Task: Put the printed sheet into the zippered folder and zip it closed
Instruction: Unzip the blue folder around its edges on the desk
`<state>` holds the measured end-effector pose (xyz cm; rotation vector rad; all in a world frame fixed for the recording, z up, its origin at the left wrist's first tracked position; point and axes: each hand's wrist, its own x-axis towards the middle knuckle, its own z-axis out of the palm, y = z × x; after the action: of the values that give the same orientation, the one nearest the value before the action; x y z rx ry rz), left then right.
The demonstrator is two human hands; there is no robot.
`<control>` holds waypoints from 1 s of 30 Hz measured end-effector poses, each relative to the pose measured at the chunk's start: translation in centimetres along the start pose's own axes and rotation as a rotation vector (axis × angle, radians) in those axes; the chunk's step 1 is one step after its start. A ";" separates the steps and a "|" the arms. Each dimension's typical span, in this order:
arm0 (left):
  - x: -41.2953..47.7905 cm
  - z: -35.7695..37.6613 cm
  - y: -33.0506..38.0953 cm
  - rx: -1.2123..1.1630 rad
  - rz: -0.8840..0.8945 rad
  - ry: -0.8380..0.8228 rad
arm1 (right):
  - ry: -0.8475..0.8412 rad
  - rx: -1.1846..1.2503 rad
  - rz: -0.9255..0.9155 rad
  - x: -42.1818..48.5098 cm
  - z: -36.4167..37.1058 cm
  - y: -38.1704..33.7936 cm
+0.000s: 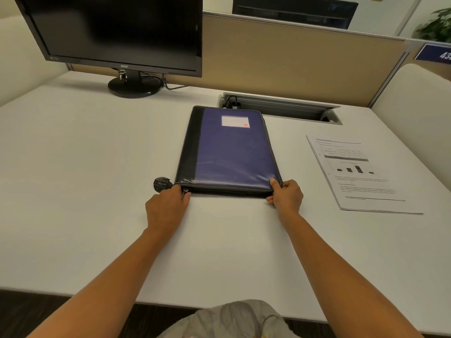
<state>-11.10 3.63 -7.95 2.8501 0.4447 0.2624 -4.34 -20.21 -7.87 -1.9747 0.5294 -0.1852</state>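
A blue zippered folder (231,152) with a black spine and a white label lies shut and flat on the white desk (85,167). My left hand (167,206) pinches the zipper pull at the folder's near left corner, beside a round black tab (161,184). At the near right corner my right hand (285,195) grips the folder, thumb on top of the cover. The printed sheet (358,174), with a table, a bar chart and text, lies flat on the desk to the right of the folder, apart from both hands.
A black monitor (117,32) on a round stand sits at the back left. Behind the folder is a cable tray opening (280,107) in the desk. A beige partition (292,59) closes the back and a padded panel stands at right.
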 end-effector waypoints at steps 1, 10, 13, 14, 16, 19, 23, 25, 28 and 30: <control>0.0 0.0 0.1 0.009 0.004 -0.004 | 0.002 -0.006 -0.005 0.0 0.0 0.0; -0.1 -0.1 -0.9 -0.030 0.156 0.011 | 0.016 0.012 -0.014 0.1 -0.1 0.0; -0.3 0.0 -1.1 -0.018 0.131 0.009 | 0.016 0.020 -0.002 0.3 -0.2 -0.1; -0.4 0.0 -1.1 -0.011 0.106 0.009 | 0.014 0.021 0.003 0.3 -0.2 -0.1; -0.6 -0.1 -1.0 -0.005 0.062 0.006 | 0.016 0.023 0.012 0.3 -0.2 -0.1; -0.5 0.0 -1.0 -0.003 0.044 0.005 | 0.021 0.031 0.013 0.3 -0.2 -0.1; -0.4 0.1 -1.3 -0.028 0.042 0.013 | 0.011 0.054 0.029 0.0 -0.2 -0.4; -0.4 0.0 -1.4 -0.043 0.048 0.003 | 0.003 0.061 0.032 0.1 -0.2 -0.4; -0.2 -0.1 -1.5 -0.070 0.072 -0.011 | 0.004 0.056 0.026 0.1 -0.2 -0.4; -0.2 -0.1 -1.6 -0.088 0.092 -0.005 | 0.009 0.048 0.019 0.0 -0.2 -0.4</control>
<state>-11.73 5.04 -8.25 2.7884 0.2940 0.2846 -4.27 -20.25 -7.47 -1.9220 0.5446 -0.1933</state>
